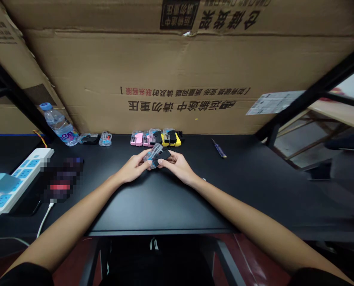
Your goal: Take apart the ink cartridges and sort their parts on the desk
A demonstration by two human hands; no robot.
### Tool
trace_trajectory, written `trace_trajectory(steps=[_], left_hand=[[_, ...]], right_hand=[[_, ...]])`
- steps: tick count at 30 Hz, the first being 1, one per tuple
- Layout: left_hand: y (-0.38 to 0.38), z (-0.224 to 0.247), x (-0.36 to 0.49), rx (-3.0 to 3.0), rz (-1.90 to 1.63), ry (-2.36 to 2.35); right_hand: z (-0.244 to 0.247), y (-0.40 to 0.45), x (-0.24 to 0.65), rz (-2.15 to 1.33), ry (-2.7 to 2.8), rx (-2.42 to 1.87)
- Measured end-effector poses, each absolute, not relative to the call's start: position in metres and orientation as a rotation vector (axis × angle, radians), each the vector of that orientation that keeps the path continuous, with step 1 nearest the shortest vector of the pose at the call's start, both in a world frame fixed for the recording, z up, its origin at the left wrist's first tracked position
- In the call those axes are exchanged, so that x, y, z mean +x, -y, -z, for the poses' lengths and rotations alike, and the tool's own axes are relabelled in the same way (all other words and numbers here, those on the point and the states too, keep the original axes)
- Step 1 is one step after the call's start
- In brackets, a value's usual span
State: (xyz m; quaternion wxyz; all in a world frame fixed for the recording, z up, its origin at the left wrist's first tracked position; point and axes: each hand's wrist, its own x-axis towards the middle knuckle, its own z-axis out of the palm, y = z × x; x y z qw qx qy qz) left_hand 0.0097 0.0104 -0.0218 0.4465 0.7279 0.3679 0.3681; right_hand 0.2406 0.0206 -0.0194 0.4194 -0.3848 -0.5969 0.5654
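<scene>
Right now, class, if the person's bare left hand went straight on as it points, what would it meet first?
The bare left hand would first press into the clear-and-black plastic device it holds; just beyond, probably the bare right hand, though depth is unclear.

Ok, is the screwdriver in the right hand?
No, the screwdriver lies on the black table, apart from the right hand.

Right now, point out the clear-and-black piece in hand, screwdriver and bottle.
Clear-and-black piece (162, 156), head view, black part.
Screwdriver (220, 150), head view, handle.
Bottle (59, 124), head view, clear body.
</scene>
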Motion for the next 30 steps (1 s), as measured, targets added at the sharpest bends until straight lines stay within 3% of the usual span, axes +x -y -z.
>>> trace_trajectory(steps=[17, 26, 30], left_hand=[[-0.009, 0.011, 0.013, 1.952, -1.152, -1.065], [-0.006, 0.008, 0.015, 1.694, -1.017, -1.018], [-0.009, 0.009, 0.015, 1.577, -1.163, -1.036]], right_hand=[[0.018, -0.021, 0.244, -1.616, 1.322, -0.851], [0.015, -0.017, 0.239, -1.477, 1.522, -0.989], [0.018, -0.020, 0.239, -1.401, 1.384, -1.001]])
